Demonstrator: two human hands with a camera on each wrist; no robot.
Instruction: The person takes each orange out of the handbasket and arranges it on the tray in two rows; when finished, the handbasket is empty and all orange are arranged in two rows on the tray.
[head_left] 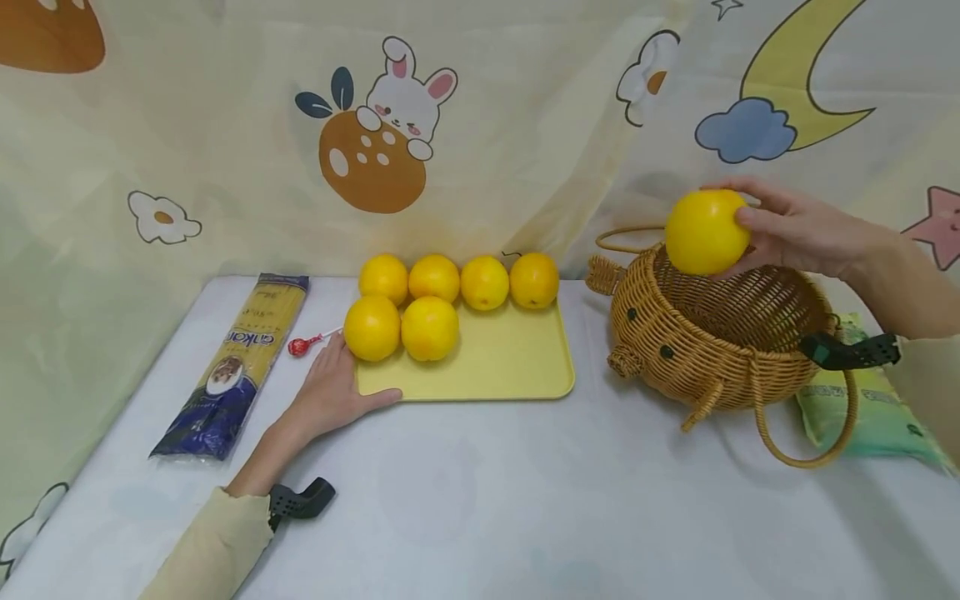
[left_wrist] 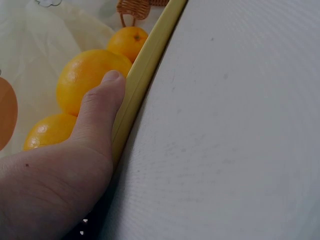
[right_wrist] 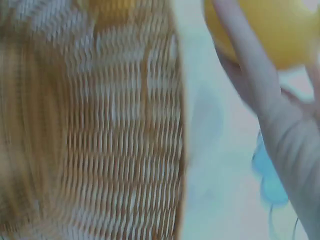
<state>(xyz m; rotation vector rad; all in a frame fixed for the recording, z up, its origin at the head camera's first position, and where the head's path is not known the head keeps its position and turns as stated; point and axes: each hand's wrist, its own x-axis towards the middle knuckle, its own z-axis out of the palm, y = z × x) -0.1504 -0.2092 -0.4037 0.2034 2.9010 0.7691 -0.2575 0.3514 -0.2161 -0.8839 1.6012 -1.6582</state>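
An orange (head_left: 707,232) is gripped by my right hand (head_left: 795,225), held up over the rim of a wicker basket (head_left: 697,367) shaped like a pig. The right wrist view is blurred but shows the same orange (right_wrist: 280,30) in the fingers, beside the basket's woven inner wall (right_wrist: 125,125). My left hand (head_left: 336,387) rests at the left front corner of a yellow tray (head_left: 510,367), thumb stretched along its front edge. Several oranges (head_left: 431,328) sit on the tray in two rows; the front left one is close to my left fingers.
Left of the tray lie a red lollipop (head_left: 300,346) and a pack of noodles (head_left: 232,367). A green bag (head_left: 862,408) is partly hidden behind the basket on the right. The basket's handle (head_left: 806,458) hangs down in front. A printed cloth (head_left: 510,125) hangs behind the table.
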